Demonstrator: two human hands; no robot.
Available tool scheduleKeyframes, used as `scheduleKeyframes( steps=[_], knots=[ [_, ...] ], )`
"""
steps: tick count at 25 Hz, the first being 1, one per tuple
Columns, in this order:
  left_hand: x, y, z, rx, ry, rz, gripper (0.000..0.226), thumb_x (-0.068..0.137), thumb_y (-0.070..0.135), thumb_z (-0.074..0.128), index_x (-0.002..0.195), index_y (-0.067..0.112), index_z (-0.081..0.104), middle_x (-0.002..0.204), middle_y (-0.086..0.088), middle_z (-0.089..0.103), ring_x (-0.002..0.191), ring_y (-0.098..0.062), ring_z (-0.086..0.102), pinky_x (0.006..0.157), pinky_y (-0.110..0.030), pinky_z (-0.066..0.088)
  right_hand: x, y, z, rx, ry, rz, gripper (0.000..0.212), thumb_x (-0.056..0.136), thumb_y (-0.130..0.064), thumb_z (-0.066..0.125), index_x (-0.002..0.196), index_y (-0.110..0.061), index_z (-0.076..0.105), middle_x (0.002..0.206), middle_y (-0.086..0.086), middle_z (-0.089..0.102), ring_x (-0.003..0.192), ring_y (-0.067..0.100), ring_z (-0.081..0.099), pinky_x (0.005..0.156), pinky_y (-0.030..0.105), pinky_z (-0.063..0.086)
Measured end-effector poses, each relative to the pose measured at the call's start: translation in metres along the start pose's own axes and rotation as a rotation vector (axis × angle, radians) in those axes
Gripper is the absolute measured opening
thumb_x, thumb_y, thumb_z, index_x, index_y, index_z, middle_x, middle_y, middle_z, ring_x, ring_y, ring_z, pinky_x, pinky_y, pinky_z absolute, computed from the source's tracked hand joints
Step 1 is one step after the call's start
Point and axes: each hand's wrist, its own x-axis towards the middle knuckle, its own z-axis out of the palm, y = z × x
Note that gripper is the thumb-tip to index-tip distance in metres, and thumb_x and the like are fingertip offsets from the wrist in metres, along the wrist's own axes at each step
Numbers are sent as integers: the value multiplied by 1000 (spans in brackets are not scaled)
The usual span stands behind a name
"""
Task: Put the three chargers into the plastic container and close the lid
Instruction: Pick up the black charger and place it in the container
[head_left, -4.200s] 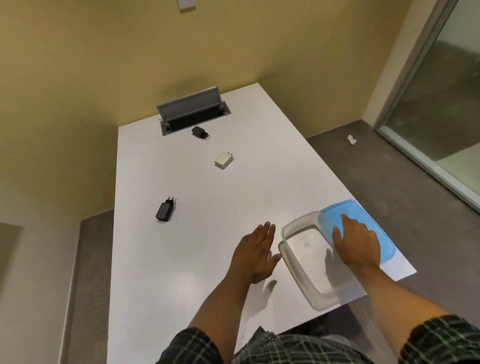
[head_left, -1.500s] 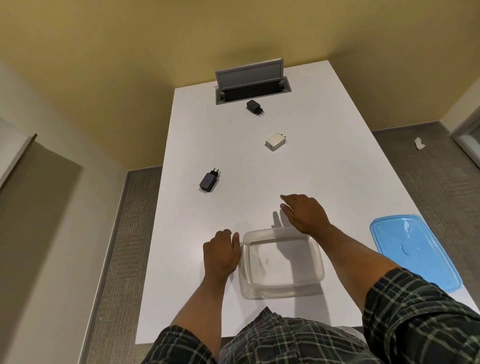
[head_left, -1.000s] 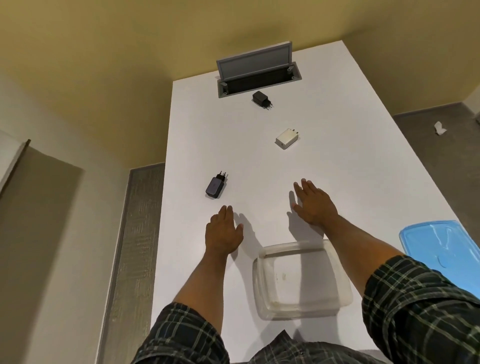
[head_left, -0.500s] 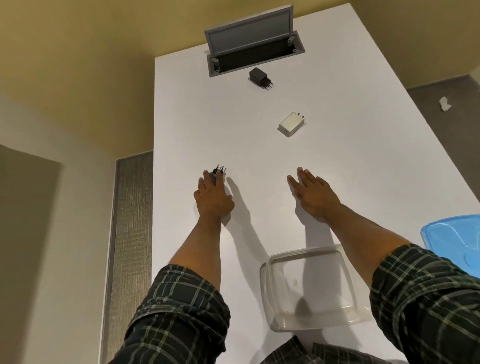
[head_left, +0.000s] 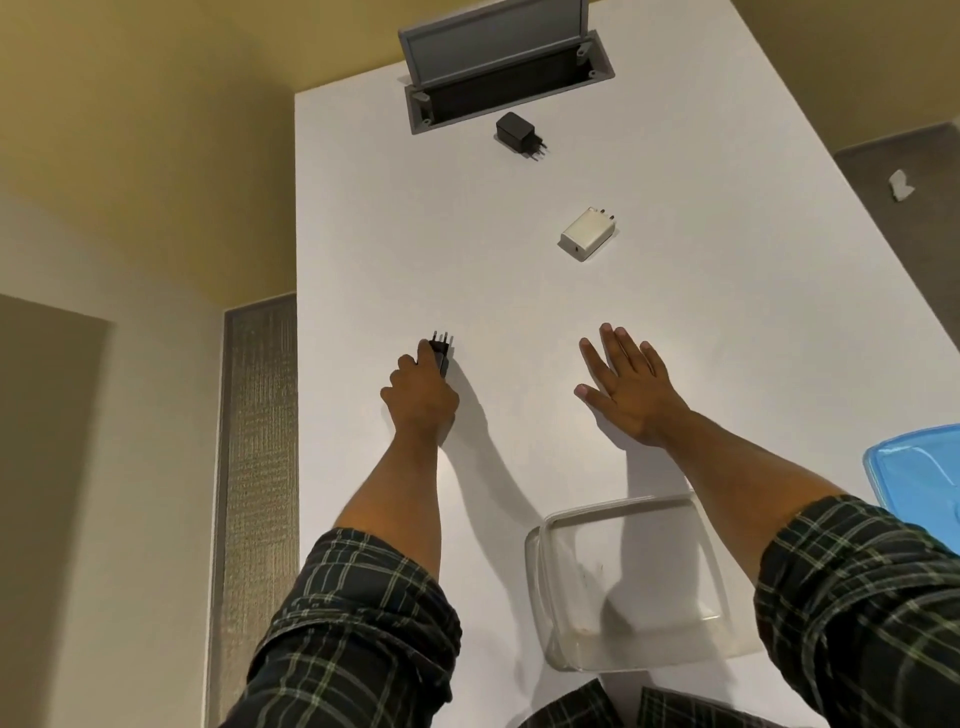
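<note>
My left hand (head_left: 422, 395) is closed around a dark charger (head_left: 440, 347) on the white table (head_left: 363, 234); only its prongs and front end show past my fingers. My right hand (head_left: 626, 387) lies flat and open on the table, holding nothing. A white charger (head_left: 587, 234) lies beyond my right hand. A black charger (head_left: 517, 133) sits farther back. The clear plastic container (head_left: 540, 582) stands open near the front edge, below my right forearm. Its blue lid (head_left: 904, 478) lies at the right edge, partly out of frame.
A grey cable box with a raised flap (head_left: 498, 67) is set into the table's far end, just behind the black charger. The table's left edge runs close to my left hand. A scrap of white paper (head_left: 900, 185) lies on the floor at right.
My left hand reached forward onto the dark charger and closed around it. My right hand left the container, moved ahead and spread flat. The view tilted closer to the table.
</note>
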Motion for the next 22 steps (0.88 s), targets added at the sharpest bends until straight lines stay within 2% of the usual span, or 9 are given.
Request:
scheduleKeyframes(
  steps=[3, 6, 8, 11, 13, 17, 20, 22],
  knots=[
    [-16, 4, -4, -24, -45, 7, 67, 88, 29, 55, 149, 17, 32, 126, -14, 52, 111, -38, 58, 92, -44, 41, 1, 3, -5, 0, -39, -27, 67, 102, -60, 18, 157, -36, -11, 165, -1, -21, 152, 17, -20, 125, 44, -5],
    [-37, 8, -2, -87, -76, 29, 51, 86, 41, 57, 128, 12, 49, 118, -14, 57, 106, -38, 61, 96, -45, 45, -5, 8, -16, -30, -80, -59, 63, 105, -49, 22, 159, -31, -6, 167, 1, -15, 154, 19, -12, 125, 44, 2],
    [-54, 13, 0, -202, -100, 11, 43, 83, 44, 56, 110, 11, 55, 110, -13, 58, 101, -38, 62, 91, -45, 50, -15, 11, -24, -42, -101, -73, 60, 107, -39, 25, 160, -25, -1, 168, 3, -9, 155, 21, -5, 125, 44, 8],
    [-81, 24, -6, -410, -145, -21, 40, 74, 47, 53, 93, 12, 59, 100, -10, 63, 93, -33, 65, 71, -33, 48, -31, 16, -33, 19, -185, -70, 57, 108, -28, 29, 160, -20, 9, 168, 5, -4, 155, 23, -1, 124, 45, 13],
    [-101, 36, -14, -479, -161, -4, 35, 75, 42, 59, 96, 14, 62, 96, -3, 67, 89, -26, 66, 67, -29, 46, -44, 24, -39, 63, -263, -23, 55, 107, -27, 30, 160, -22, 13, 168, 5, -2, 155, 23, 2, 124, 45, 14],
    [-137, 57, -24, -526, -168, 41, 40, 67, 42, 64, 100, 20, 54, 96, 3, 69, 87, -20, 68, 79, -39, 57, -69, 37, -53, 59, -316, 88, 43, 105, -32, 31, 146, -20, 34, 161, 5, 22, 148, 28, 28, 111, 47, 35],
    [-163, 69, -32, -484, -204, 116, 42, 67, 37, 66, 102, 19, 50, 95, 1, 67, 86, -21, 68, 76, -40, 58, -84, 48, -55, 29, -346, 140, 38, 104, -35, 31, 136, -18, 41, 151, 7, 37, 137, 31, 40, 106, 49, 38],
    [-180, 72, -37, -438, -218, 156, 40, 68, 35, 67, 100, 17, 51, 92, 1, 66, 82, -21, 68, 73, -39, 58, -99, 56, -52, 17, -326, 159, 46, 99, -37, 26, 140, -19, 39, 152, 9, 39, 137, 31, 41, 108, 51, 36]
  ],
)
